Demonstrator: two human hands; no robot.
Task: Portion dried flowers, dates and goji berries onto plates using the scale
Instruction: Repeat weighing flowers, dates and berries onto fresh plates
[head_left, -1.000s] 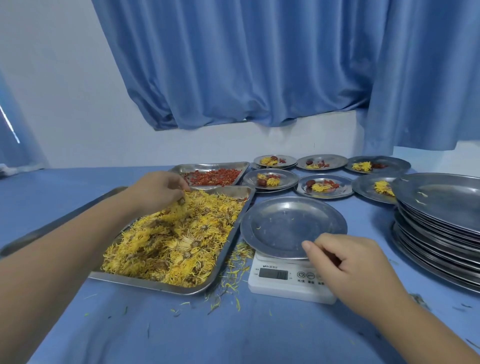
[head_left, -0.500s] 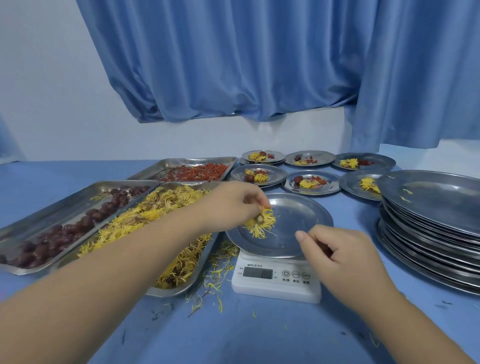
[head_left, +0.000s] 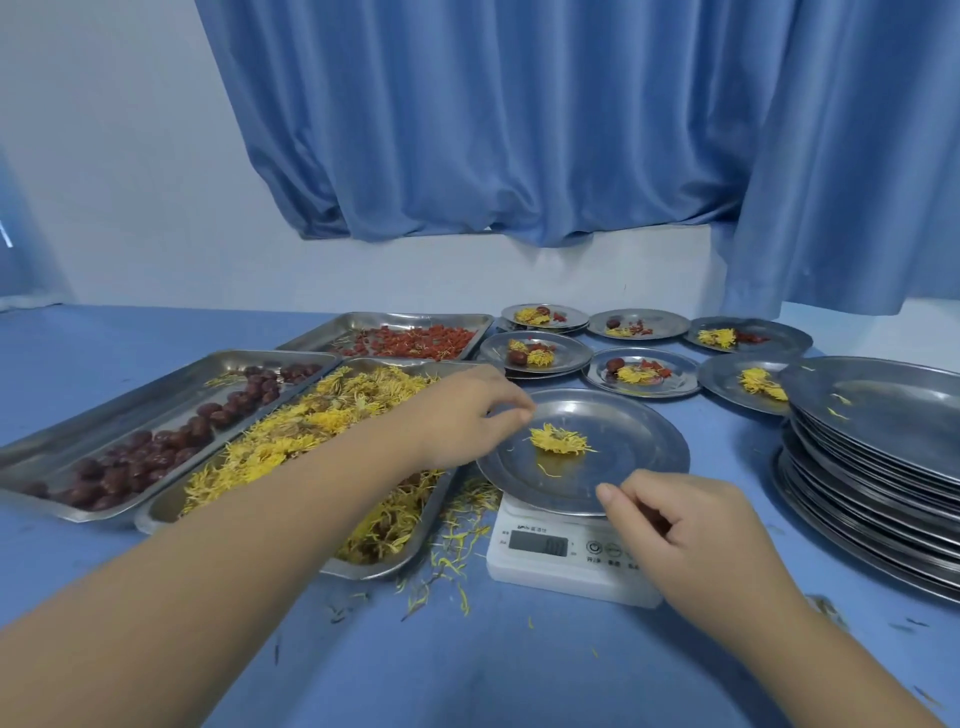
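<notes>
Flowers are on! The plate (head_left: 641, 467) sits on the scale (head_left: 563, 558), with one clump of dried flowers (head_left: 560, 440) lying near its middle, right over the scale.

The left hand (head_left: 467, 413) hovers above the plate's rim on the scale's left side. Its fingers droop loosely with the tips close together, and nothing shows between them. The right hand (head_left: 693, 527) waits at the scale's near right corner, fingers curled into the palm, thumb reaching to the plate's near rim. Nothing shows in that curl either. The readout is too blurred to read.

This plate looks to be at its first stage, with dates and goji berries yet to go on. Behind the scale stand six filled plates (head_left: 641, 371). Most carry all three ingredients, though the rightmost one (head_left: 748, 383) seems to hold flowers only.

Just left of the scale is the flower tray (head_left: 387, 570), further left the date tray (head_left: 156, 387), and behind-left the goji tray (head_left: 410, 315). To the scale's right, a tall stack of empty plates (head_left: 883, 410) suggests plenty of work remains.

The clump lies flat, wider than deep. Its long axis runs left to right across the scale, with petals fanning outward and the brownish centre apparently facing up.
</notes>
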